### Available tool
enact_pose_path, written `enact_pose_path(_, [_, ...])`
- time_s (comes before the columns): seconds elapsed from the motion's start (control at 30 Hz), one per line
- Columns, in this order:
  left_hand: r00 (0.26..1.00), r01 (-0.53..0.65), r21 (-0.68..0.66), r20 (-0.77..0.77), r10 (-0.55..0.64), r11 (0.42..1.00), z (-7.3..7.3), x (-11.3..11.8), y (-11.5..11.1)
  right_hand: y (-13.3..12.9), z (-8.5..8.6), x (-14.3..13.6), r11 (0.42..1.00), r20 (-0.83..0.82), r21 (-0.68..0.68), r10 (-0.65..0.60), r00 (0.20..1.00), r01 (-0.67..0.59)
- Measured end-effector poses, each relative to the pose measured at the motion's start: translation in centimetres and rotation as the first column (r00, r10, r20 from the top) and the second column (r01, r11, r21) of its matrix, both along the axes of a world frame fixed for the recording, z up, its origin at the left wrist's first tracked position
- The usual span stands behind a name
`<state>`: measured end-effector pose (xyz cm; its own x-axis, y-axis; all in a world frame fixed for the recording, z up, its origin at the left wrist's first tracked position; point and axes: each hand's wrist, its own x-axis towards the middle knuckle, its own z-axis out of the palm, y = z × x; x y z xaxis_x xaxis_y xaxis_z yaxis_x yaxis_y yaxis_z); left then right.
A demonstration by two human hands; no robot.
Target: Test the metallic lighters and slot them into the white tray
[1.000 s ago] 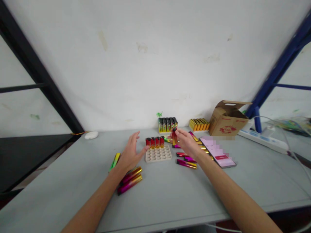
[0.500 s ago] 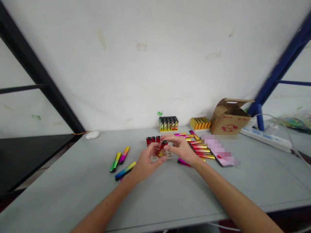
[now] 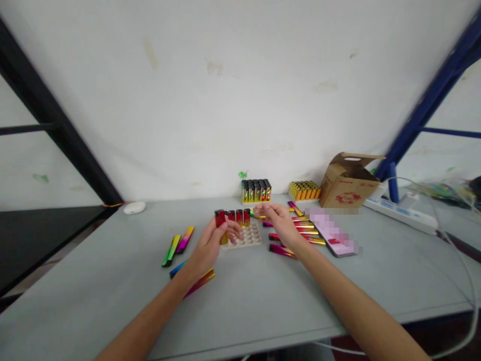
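My left hand [image 3: 210, 243] grips a red-and-gold lighter [image 3: 220, 219] upright at the left side of a pale tray with round holes [image 3: 253, 235]. A row of red lighters [image 3: 239, 217] stands along the tray's back edge. To the right of the tray, my right hand [image 3: 280, 220] hovers with its fingers apart and nothing visible in them. Several loose lighters [image 3: 310, 239] lie around and beyond it. Left of my left hand lie a green-yellow lighter [image 3: 171, 250] and a pink-yellow one [image 3: 185, 239]; a red-gold one [image 3: 201, 283] is partly under my forearm.
Against the wall stand a full block of multicoloured lighters [image 3: 256, 191], a block of yellow ones [image 3: 305, 190] and an open cardboard box [image 3: 347, 185]. A phone [image 3: 332, 233], a power strip [image 3: 404, 215] and a white case [image 3: 134, 207] also lie there.
My hands have moved apart. The lighter that was between them is now in my left hand, further left, and my right hand has come away from it. The holed tray is uncovered.
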<state>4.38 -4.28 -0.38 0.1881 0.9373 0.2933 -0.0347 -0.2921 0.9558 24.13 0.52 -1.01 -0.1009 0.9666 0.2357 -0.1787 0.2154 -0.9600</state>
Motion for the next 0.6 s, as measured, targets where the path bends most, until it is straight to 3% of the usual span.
enact_pose_path(0.1, [0.980, -0.108, -0.014, 0.166, 0.109, 0.994, 0.7, -1.0, 0.9, 0.7, -0.3, 0.7, 0.982, -0.155, -0.190, -0.009, 0.988, -0.021])
enact_pose_path(0.2, [0.956, -0.098, -0.096, 0.267, 0.120, 0.991, 1.2, -1.8, 1.3, 0.8, -0.1, 1.0, 0.961, -0.223, -0.271, -0.005, 0.975, -0.057])
enact_pose_path(0.33, [0.929, 0.109, -0.282, 0.370, 0.004, 0.953, 1.5, -2.1, 1.2, 0.5, 0.3, 1.0, 0.947, -0.229, -0.316, -0.016, 0.973, -0.058])
enact_pose_path(0.47, [0.884, 0.347, -0.401, 0.441, -0.153, 0.848, 1.4, -1.6, 0.7, 0.4, 0.3, 1.1, 0.948, -0.224, -0.313, -0.019, 0.974, -0.054])
enact_pose_path(0.6, [0.838, 0.478, -0.451, 0.492, -0.237, 0.754, 0.8, -1.0, 0.3, 0.7, 0.0, 1.1, 0.943, -0.226, -0.331, -0.047, 0.973, -0.031])
